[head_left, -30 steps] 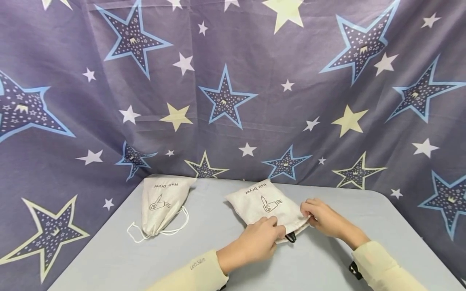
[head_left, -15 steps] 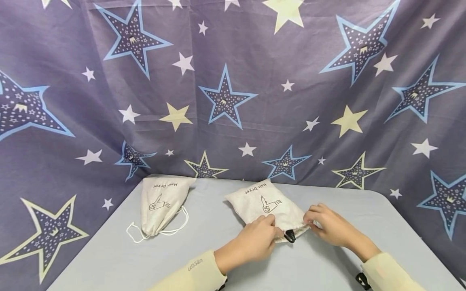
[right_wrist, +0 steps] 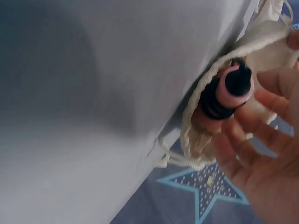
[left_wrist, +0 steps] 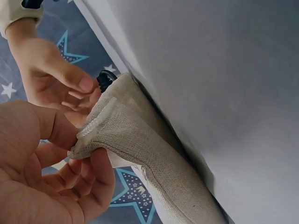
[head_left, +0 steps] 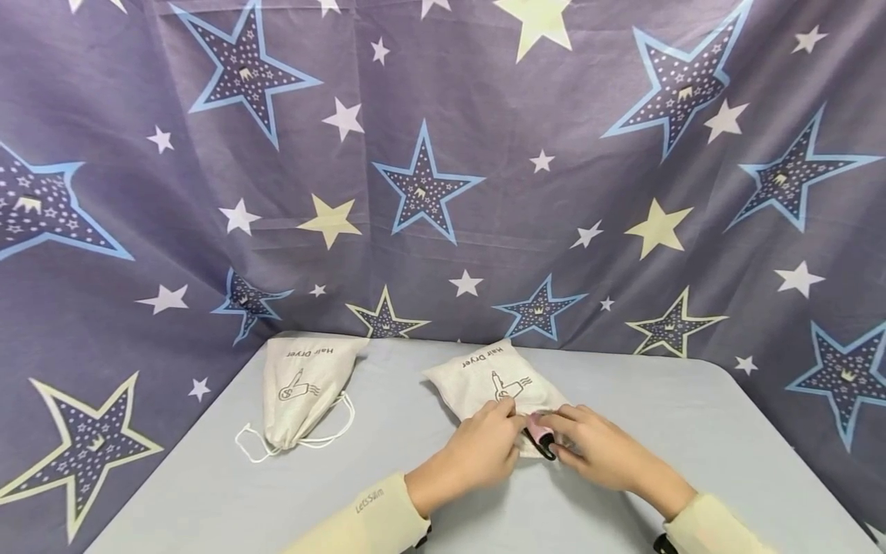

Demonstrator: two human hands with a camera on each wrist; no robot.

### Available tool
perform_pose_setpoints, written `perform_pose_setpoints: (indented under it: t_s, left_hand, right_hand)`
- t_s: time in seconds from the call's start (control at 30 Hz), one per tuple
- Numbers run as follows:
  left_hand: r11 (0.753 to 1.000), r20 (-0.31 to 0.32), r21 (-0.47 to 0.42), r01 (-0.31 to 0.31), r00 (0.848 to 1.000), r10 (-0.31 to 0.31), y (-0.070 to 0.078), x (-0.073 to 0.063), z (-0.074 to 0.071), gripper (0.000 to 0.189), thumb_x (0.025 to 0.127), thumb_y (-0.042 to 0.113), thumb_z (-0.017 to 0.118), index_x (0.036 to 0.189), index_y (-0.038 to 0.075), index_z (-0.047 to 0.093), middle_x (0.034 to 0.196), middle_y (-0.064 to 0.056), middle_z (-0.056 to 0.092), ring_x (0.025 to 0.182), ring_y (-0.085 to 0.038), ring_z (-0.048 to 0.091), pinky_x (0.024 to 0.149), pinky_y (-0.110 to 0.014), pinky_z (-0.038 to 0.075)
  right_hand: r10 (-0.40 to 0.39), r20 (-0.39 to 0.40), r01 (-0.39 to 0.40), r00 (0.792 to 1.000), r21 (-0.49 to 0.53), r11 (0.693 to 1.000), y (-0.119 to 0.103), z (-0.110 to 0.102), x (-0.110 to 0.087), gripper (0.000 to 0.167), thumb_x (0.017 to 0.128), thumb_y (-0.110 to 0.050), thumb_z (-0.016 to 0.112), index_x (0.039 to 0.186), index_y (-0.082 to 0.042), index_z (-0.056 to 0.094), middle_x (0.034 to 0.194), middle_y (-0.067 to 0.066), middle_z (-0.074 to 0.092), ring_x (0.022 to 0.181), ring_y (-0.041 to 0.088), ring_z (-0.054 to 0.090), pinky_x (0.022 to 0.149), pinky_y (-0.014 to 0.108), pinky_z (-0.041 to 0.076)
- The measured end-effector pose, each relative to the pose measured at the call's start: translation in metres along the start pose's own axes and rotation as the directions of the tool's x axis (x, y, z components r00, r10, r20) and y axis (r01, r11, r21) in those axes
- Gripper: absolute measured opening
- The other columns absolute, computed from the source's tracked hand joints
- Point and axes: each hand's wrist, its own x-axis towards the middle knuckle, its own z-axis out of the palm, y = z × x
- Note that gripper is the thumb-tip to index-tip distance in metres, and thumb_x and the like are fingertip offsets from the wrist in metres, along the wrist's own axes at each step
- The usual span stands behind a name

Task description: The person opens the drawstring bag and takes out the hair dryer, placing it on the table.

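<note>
A cream cloth bag [head_left: 471, 381] printed "Hair Dryer" lies on the table, its mouth towards me. My left hand [head_left: 484, 446] pinches the edge of that mouth, beside a white drawstring [left_wrist: 98, 119] in the left wrist view. A pink hair dryer handle [head_left: 536, 425] with a black end and loop shows at the opening. My right hand [head_left: 602, 454] holds this handle between thumb and fingers. In the right wrist view the pink hair dryer [right_wrist: 229, 95] sits inside the open bag mouth, my right fingers [right_wrist: 247, 126] beside it. The rest of the dryer is hidden by cloth.
A second cream drawstring bag [head_left: 308, 385], also printed "Hair Dryer", lies at the table's left with its white cord [head_left: 332, 442] looped out. The pale table [head_left: 388, 431] meets a purple star-patterned cloth [head_left: 429, 269] behind.
My right hand has left the bag's right edge and moved left to the handle. The pink part now shows, where earlier only the black end did. My left hand stays at the bag mouth.
</note>
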Motion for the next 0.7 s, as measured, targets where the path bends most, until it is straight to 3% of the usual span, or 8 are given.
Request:
perform_pose_setpoints:
  t_s: [0.13, 0.27, 0.47, 0.6, 0.7]
  left_hand:
    - [1.000, -0.018, 0.008, 0.006, 1.000, -0.006, -0.002, 0.000, -0.001, 0.038, 0.084, 0.014, 0.071, 0.121, 0.010, 0.073, 0.100, -0.001, 0.056, 0.087, -0.017, 0.058, 0.063, -0.030, 0.053]
    - [1.000, -0.037, -0.013, 0.028, 0.999, -0.028, -0.005, 0.000, -0.002, 0.040, 0.082, 0.012, 0.070, 0.122, 0.008, 0.072, 0.103, -0.003, 0.058, 0.085, -0.018, 0.058, 0.066, -0.031, 0.053]
    - [0.991, -0.053, -0.118, 0.064, 0.996, -0.070, -0.014, 0.002, 0.000, 0.039, 0.079, 0.008, 0.069, 0.118, 0.008, 0.071, 0.103, -0.002, 0.060, 0.085, -0.016, 0.058, 0.075, -0.032, 0.052]
    - [0.962, -0.027, -0.269, 0.047, 0.998, -0.056, -0.025, 0.004, 0.000, 0.038, 0.082, 0.008, 0.065, 0.119, 0.010, 0.070, 0.096, 0.002, 0.058, 0.080, -0.009, 0.053, 0.072, -0.024, 0.048]
    - [0.912, 0.020, -0.409, 0.013, 1.000, -0.005, -0.035, 0.007, -0.002, 0.035, 0.089, 0.011, 0.064, 0.124, 0.010, 0.067, 0.092, 0.005, 0.055, 0.076, -0.004, 0.051, 0.069, -0.019, 0.046]
  right_hand:
    - [0.095, 0.001, -0.095, 0.995, -0.052, 0.994, -0.009, 0.006, 0.008, 0.044, 0.091, -0.024, 0.076, 0.131, -0.012, 0.064, 0.114, 0.002, 0.065, 0.095, 0.019, 0.061, 0.082, 0.043, 0.053]
    - [0.129, -0.044, -0.132, 0.991, -0.083, 0.988, -0.013, 0.016, 0.017, 0.047, 0.087, -0.030, 0.080, 0.128, -0.011, 0.063, 0.112, 0.004, 0.064, 0.095, 0.024, 0.063, 0.086, 0.046, 0.053]
    - [0.242, -0.055, -0.246, 0.969, -0.079, 0.966, -0.020, 0.028, 0.027, 0.044, 0.082, -0.030, 0.084, 0.114, -0.012, 0.061, 0.094, 0.001, 0.056, 0.080, 0.021, 0.055, 0.067, 0.039, 0.050]
    - [0.304, -0.044, -0.306, 0.952, -0.042, 0.951, -0.025, 0.030, 0.034, 0.042, 0.078, -0.023, 0.087, 0.106, -0.012, 0.058, 0.087, 0.001, 0.049, 0.073, 0.021, 0.050, 0.060, 0.036, 0.044]
    - [0.325, -0.052, -0.326, 0.944, -0.003, 0.945, -0.027, 0.031, 0.038, 0.042, 0.074, -0.012, 0.088, 0.102, -0.010, 0.056, 0.087, 0.003, 0.049, 0.072, 0.022, 0.051, 0.061, 0.037, 0.044]
